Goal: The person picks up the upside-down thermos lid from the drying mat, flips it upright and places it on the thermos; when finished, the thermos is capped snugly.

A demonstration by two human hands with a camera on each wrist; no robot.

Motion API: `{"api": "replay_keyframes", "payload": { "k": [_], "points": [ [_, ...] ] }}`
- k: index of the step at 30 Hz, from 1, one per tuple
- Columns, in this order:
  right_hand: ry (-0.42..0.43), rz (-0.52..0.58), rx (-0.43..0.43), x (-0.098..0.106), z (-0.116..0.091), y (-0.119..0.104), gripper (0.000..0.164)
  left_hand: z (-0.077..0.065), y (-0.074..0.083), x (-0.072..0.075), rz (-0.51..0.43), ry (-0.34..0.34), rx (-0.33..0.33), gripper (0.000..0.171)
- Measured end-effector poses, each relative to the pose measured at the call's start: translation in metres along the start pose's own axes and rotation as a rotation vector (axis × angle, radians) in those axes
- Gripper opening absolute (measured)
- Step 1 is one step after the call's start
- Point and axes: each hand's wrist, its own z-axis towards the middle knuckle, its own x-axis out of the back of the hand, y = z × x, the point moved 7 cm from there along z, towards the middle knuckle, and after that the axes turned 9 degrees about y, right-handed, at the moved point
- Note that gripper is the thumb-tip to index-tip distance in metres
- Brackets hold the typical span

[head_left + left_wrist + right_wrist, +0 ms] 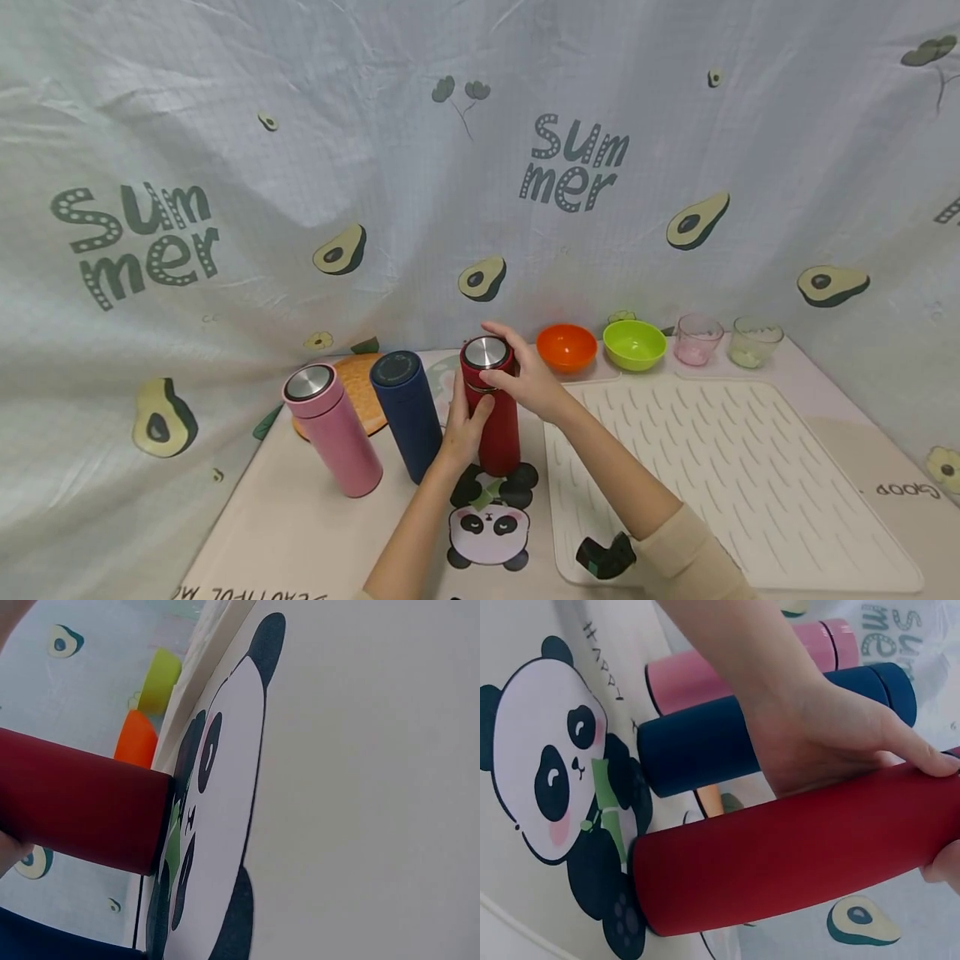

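Note:
A red thermos bottle (500, 433) with a silver-topped lid (486, 353) stands upright on the table, in the middle of the head view. My left hand (463, 425) grips its upper body from the left, thumb across the front. Around the lid curl the fingers and thumb of my right hand (531, 379). In the right wrist view the red bottle's base rests on the table beside a printed panda, and the left hand (832, 727) is seen along its side. Just left of it stand a blue thermos bottle (408, 417) and a pink thermos bottle (337, 437).
An orange bowl (567, 348), a green bowl (634, 345), a pink glass (697, 340) and a clear glass (753, 342) line the back right. A white ribbed mat (720, 483) covers the table's right side. Behind the bottles lies a round orange mat (362, 387).

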Motion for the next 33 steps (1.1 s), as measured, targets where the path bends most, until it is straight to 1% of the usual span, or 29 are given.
{"api": "replay_keyframes", "payload": {
  "k": [2, 4, 8, 10, 14, 16, 18, 21, 23, 26, 30, 33],
  "points": [
    [0.014, 0.004, -0.018, 0.0009, -0.0006, 0.0, 0.064, -0.0011, 0.0004, -0.0009, -0.002, -0.008, -0.001, 0.071],
    [0.002, 0.029, -0.033, 0.001, -0.0011, 0.0006, 0.063, -0.0019, 0.0004, -0.0013, -0.009, -0.015, -0.006, 0.071],
    [-0.083, 0.098, -0.036, 0.0007, -0.0024, 0.0019, 0.062, -0.0029, 0.0, -0.0006, -0.013, -0.019, -0.015, 0.072],
    [-0.104, 0.135, -0.037, 0.0005, -0.0029, 0.0011, 0.063, -0.0034, 0.0, -0.0003, -0.013, -0.022, -0.023, 0.074],
    [-0.037, 0.075, -0.034, 0.0017, -0.0015, 0.0008, 0.065, -0.0031, 0.0004, -0.0007, -0.005, -0.026, -0.04, 0.072],
    [-0.018, 0.058, -0.043, 0.0017, -0.001, 0.0009, 0.063, -0.0028, 0.001, -0.001, -0.002, -0.026, -0.042, 0.071],
    [-0.023, 0.055, -0.045, 0.0014, -0.0008, 0.0014, 0.059, -0.0023, 0.0015, -0.0013, 0.001, -0.026, -0.04, 0.07],
    [-0.051, 0.098, -0.039, 0.0003, -0.0013, -0.0005, 0.059, -0.0019, 0.002, -0.0011, 0.003, -0.021, -0.037, 0.071],
    [-0.049, 0.104, -0.048, 0.0003, -0.0005, 0.0007, 0.059, -0.0015, 0.0025, -0.0009, 0.006, -0.019, -0.04, 0.072],
    [-0.034, 0.083, -0.063, 0.0008, 0.0005, 0.0026, 0.063, -0.001, 0.0028, -0.0011, 0.013, -0.018, -0.046, 0.072],
    [-0.045, 0.085, -0.051, 0.001, 0.0, 0.0032, 0.06, -0.0003, 0.0013, -0.0012, 0.015, -0.016, -0.044, 0.072],
    [-0.04, 0.109, -0.052, 0.0012, 0.0005, 0.004, 0.059, 0.0, 0.0007, -0.0011, 0.007, -0.012, -0.046, 0.073]
  ]
}}
